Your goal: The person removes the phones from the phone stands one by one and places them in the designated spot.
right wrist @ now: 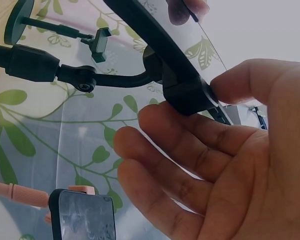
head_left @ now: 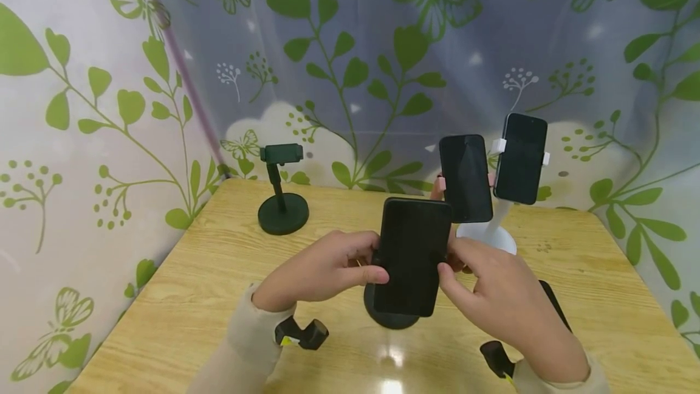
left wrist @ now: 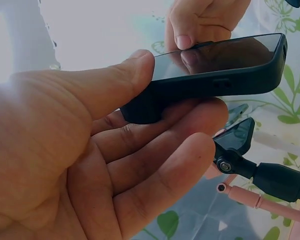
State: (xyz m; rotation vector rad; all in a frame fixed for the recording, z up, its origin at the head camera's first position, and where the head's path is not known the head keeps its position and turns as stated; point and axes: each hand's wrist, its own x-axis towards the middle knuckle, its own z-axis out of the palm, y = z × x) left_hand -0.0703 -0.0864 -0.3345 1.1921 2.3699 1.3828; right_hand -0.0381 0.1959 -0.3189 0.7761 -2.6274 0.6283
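Note:
A black phone [head_left: 412,260] stands upright, screen toward me, in the clamp [right wrist: 187,95] of a black phone stand. Its round base [head_left: 392,316] shows below the phone. At the phone's left edge, my left hand [head_left: 328,269] pinches the clamp's side, thumb on the front and fingers behind. My right hand [head_left: 494,297] pinches the opposite clamp side at the right edge, its thumb at the screen's rim. In the right wrist view, the stand's arm [right wrist: 122,80] runs to the back of the clamp, and the lower fingers hang loosely curled beneath.
Behind to the right, one phone [head_left: 466,178] sits in a pink holder and another phone [head_left: 521,160] in a white stand [head_left: 500,239]. An unloaded dark green stand [head_left: 281,211] is at the back left. Another dark phone [head_left: 555,304] lies partly behind my right wrist on the wooden table [head_left: 180,297].

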